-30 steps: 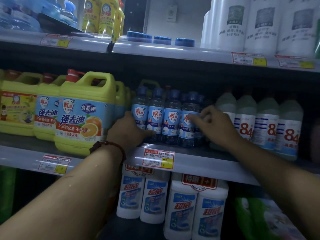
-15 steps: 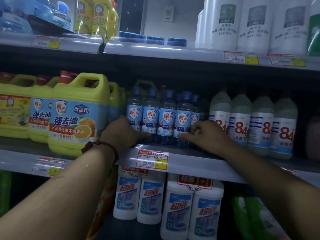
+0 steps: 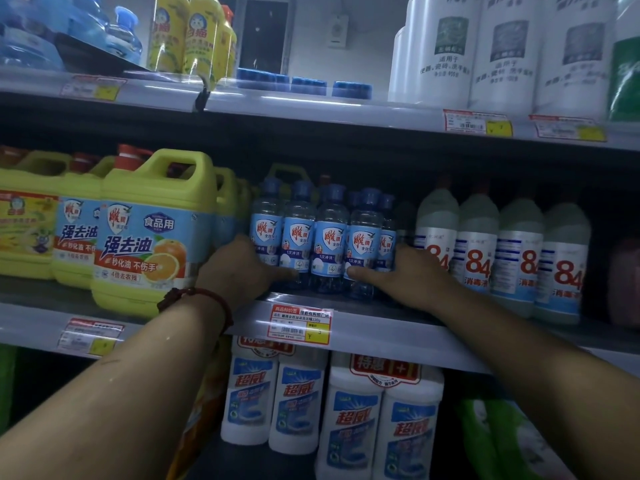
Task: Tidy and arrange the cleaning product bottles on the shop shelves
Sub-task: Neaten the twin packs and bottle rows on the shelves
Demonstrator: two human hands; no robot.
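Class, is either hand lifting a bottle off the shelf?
No, the left hand and right hand flank the small bottles, which stand on the shelf.

The left hand [image 3: 239, 268] covered the foot of the leftmost of the small blue-capped bottles [image 3: 329, 237]; behind their front row only caps showed. The right hand [image 3: 412, 275] hid the base of the nearest 84 bottle [image 3: 436, 220], and its thumb was out of sight, so its hold could not be told. A yellow jug [image 3: 286, 167] at the back showed only its handle. The price tag [image 3: 300, 323] print was too small to read. The right edge cut a dark reddish thing [image 3: 625, 282].
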